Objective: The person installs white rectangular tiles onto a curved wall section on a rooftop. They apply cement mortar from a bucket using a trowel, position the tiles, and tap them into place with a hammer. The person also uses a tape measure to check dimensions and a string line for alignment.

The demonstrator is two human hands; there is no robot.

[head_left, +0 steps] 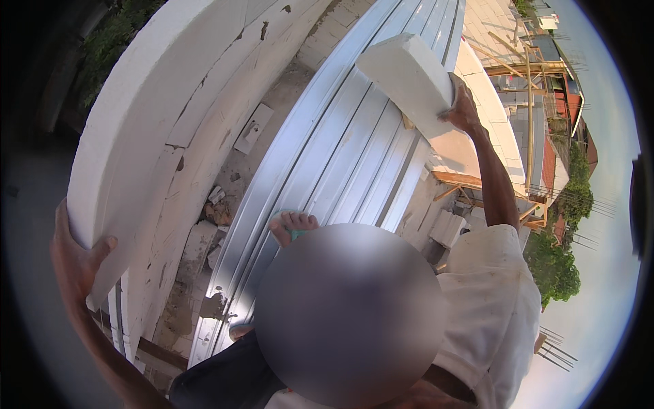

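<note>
My left hand point(82, 262) grips the near end of a long white block point(119, 136) along the top of the left wall, thumb on one side and fingers on the other. My right hand point(464, 109) holds a pale rectangular block point(402, 78) by its end, over ribbed metal sheeting point(327, 163); whether the block touches the sheeting I cannot tell. A bare-toed foot point(293, 225) in a green sandal is on the sheeting below. A round blur hides the lower middle.
A narrow ledge with rubble and loose blocks point(252, 129) runs between wall and sheeting. At right are a block wall point(497, 136), wooden scaffolding point(528, 123), more blocks point(446, 228), projecting rebar point(555, 351), trees point(552, 269) and red-roofed buildings. Dark foliage shows at upper left.
</note>
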